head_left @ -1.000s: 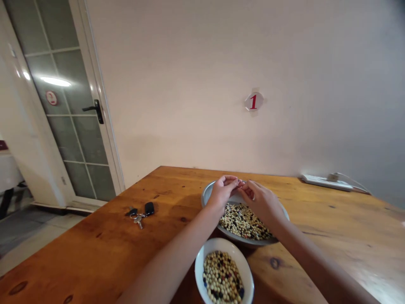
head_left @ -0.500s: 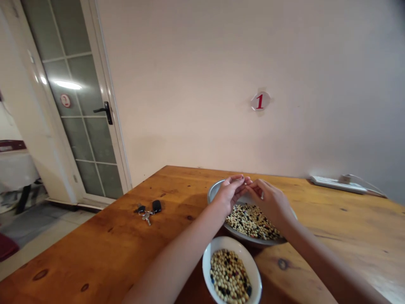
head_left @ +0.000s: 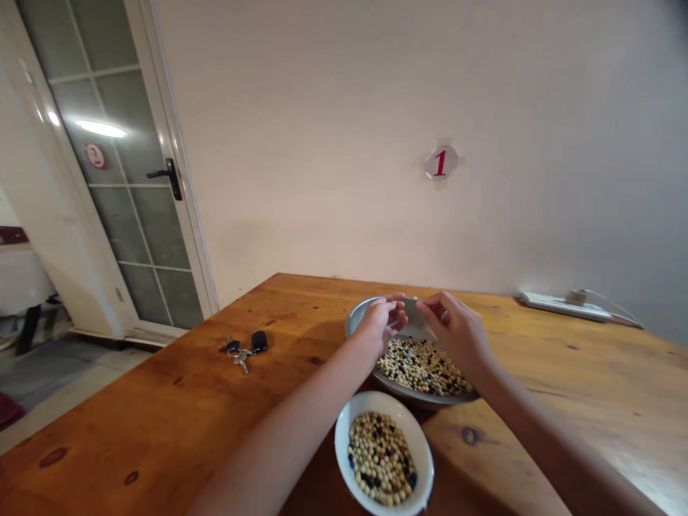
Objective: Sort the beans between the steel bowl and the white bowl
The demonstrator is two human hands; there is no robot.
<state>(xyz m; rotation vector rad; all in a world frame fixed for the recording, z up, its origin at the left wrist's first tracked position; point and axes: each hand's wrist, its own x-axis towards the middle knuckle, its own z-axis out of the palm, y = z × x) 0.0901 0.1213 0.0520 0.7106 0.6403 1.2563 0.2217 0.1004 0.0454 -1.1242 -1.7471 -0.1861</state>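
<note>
1. Over the metal pan (head_left: pixel 415 312), your left hand (head_left: pixel 380 324) hangs with its fingers (head_left: pixel 391 304) curled. Your right hand (head_left: pixel 456 333) comes in from 4 o'clock, thumb and forefinger (head_left: pixel 423 304) pinched close. Whether either hand holds a bean is too small to tell.
2. Mixed beans (head_left: pixel 422 367) fill the pan; more sit in a white bowl (head_left: pixel 370 400) just beside it at 6 o'clock.
3. Keys (head_left: pixel 241 352) lie at 9 o'clock on the wooden table (head_left: pixel 161 408), a power strip (head_left: pixel 564 307) at 2 o'clock.

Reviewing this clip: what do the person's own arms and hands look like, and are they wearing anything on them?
Both arms are bare as far as the view reaches: the left forearm and right forearm show no sleeve. The left hand and right hand are gloveless, with no watch or bracelet showing. A pale spot on one right-hand finger is too small to call a ring.
</note>
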